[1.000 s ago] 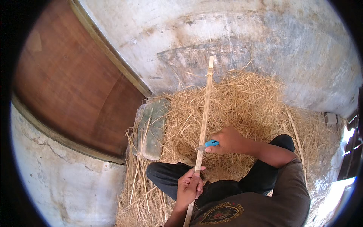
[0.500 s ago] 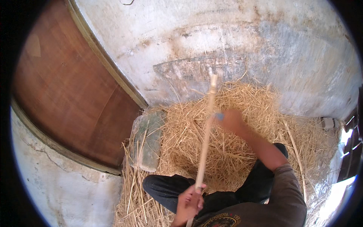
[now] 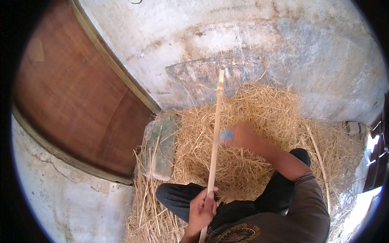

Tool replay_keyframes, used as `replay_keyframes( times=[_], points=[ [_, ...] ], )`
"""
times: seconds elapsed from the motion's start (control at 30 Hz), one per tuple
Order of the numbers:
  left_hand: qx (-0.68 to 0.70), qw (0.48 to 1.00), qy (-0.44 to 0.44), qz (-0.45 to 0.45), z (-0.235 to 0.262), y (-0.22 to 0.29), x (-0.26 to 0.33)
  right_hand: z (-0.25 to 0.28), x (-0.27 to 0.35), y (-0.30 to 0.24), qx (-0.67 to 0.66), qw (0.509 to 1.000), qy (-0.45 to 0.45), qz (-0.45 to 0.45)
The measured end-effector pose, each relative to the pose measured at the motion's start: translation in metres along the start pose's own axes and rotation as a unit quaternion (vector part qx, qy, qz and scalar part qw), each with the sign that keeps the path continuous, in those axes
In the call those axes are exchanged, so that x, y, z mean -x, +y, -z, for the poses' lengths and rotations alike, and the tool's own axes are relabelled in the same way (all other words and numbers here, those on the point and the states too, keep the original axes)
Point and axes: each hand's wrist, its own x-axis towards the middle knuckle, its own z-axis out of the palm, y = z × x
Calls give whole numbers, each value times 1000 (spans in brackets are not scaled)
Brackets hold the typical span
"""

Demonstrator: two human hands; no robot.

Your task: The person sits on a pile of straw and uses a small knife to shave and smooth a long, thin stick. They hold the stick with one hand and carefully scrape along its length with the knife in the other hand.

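Observation:
A long, pale bamboo strip (image 3: pixel 216 133) with a node near its far end slants up and away from my lap. My left hand (image 3: pixel 202 208) is closed round its lower part. Beside the strip's middle is my right hand (image 3: pixel 241 137), blurred and closed on a small blue object (image 3: pixel 226 135) whose kind I cannot make out. The blue object is close to the strip's right edge; whether they touch I cannot tell.
Loose straw (image 3: pixel 259 109) covers the floor round my crossed legs. A greenish stone block (image 3: pixel 160 148) lies at left, near a brown door panel (image 3: pixel 81 97). A stained wall (image 3: pixel 243 36) stands ahead. Another thin strip (image 3: pixel 318 156) lies at right, and a small grey block (image 3: pixel 353 127) is beyond.
My right hand has come down slightly and to the left along the strip. The strip's far end has shifted up and left; my left hand keeps its hold.

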Motion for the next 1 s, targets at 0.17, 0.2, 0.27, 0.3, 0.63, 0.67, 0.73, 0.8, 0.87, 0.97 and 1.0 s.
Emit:
replay_keyframes(
  times=[0.17, 0.2, 0.27, 0.3, 0.63, 0.67, 0.73, 0.8, 0.87, 0.97, 1.0],
  points=[
    [32, 998, 19, 55, 4, -11, 6, 0, -15, 22, -12, 989, -63, -133],
    [54, 998, 22, 33, 8, -8, -3, -15, 11, -14, -7, 1000, -6, -7],
    [26, 998, 50, 25, 9, 1, -7, 6, 25, -52, -54, 992, -28, 107],
    [14, 998, 59, 24, 7, 1, -1, 10, 33, -63, -81, 983, -40, 160],
    [-81, 994, 68, -22, 3, -6, 8, 12, 32, -59, -63, 992, -88, 66],
    [-139, 989, 57, -9, 2, -5, 12, 4, 29, -49, -55, 994, -91, 38],
    [-117, 993, 21, -5, -2, -5, 7, -4, 30, -15, -23, 994, -100, -30],
    [-103, 994, 34, -4, 0, -3, 4, -9, 21, -11, -27, 995, -94, -35],
    [-105, 993, 58, -11, 5, -2, 2, 3, 28, -50, -75, 993, -80, 48],
    [-112, 992, 58, -14, 4, 1, 4, 18, 31, -67, -62, 988, -94, 107],
    [-109, 992, 53, -19, 3, 0, 1, 26, 25, -58, -27, 988, -106, 111]
  ],
)
